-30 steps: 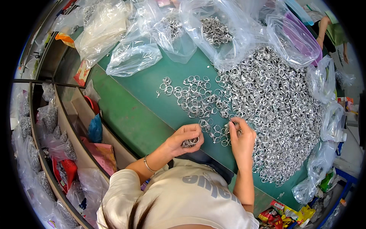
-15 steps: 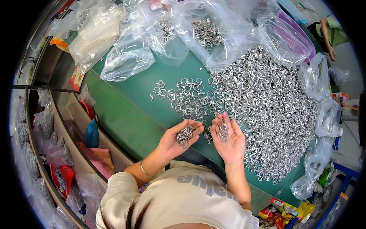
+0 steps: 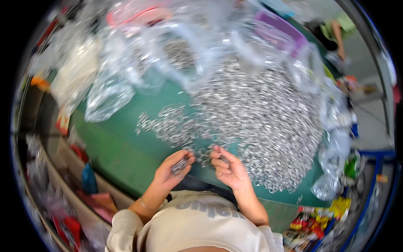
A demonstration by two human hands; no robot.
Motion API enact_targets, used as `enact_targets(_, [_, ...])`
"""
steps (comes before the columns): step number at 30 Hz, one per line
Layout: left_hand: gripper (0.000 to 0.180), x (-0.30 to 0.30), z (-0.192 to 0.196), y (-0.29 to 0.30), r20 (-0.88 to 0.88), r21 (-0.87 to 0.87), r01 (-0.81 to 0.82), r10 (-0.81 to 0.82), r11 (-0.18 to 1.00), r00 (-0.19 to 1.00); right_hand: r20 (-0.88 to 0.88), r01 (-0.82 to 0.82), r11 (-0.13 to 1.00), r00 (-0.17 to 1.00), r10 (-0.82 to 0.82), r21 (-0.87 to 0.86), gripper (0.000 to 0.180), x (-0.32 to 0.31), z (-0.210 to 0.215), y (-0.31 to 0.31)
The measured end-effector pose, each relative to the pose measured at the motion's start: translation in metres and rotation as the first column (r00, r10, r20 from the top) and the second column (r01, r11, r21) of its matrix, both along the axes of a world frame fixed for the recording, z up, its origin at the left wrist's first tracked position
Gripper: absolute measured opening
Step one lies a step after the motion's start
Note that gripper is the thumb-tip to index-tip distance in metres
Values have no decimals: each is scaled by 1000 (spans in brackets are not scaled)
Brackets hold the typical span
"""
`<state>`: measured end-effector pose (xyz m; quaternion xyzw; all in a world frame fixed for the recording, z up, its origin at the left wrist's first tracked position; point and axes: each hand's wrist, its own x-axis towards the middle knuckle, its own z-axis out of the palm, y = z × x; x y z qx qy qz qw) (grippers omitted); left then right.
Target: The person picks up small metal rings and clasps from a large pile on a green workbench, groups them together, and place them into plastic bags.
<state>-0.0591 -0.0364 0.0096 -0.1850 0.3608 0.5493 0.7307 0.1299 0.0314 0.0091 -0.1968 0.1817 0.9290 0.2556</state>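
Note:
My left hand (image 3: 165, 173) is closed round a clump of small silver metal rings (image 3: 179, 167), which shows between palm and fingers. Across a short gap, my right hand (image 3: 236, 173) has its fingers curled inward over a few more metal rings, only partly visible and blurred. Both hands are above the near edge of a green table (image 3: 126, 145). Just beyond them lies a loose scatter of similar rings (image 3: 174, 130). To the right spreads a large heap of rings (image 3: 273, 126).
Clear plastic bags (image 3: 110, 98) line the table's far side, one holding rings (image 3: 179, 54). A purple bin (image 3: 283, 31) stands at the far right. Shelving with a blue bag (image 3: 89, 178) is at left. Colourful packets (image 3: 310, 224) lie lower right. Another person's arm (image 3: 338, 38) shows far right.
The view has swung, shifting the table scene left and down. My right hand has gone from open palm with rings on it to curled fingers; my left still holds its clump.

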Motion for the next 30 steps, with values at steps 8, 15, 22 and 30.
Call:
enact_targets(8, [3, -4, -34, -5, 277, 213, 86, -145, 973, 950, 112, 367, 904, 911, -397, 218, 46, 98, 13, -9])
enact_targets(15, [7, 11, -35, 3, 167, 154, 170, -196, 973, 966, 165, 583, 733, 732, -661, 351, 51, 165, 6, -30])
enact_targets(22, [13, 26, -28, 9, 216, 112, 155, -176, 982, 960, 249, 630, 700, 657, -711, 337, 42, 210, 19, -24])
enact_targets(30, [9, 47, -11, 15, 304, 86, 130, -150, 988, 941, 411, 632, 707, 580, -704, 319, 14, 218, 51, 8])
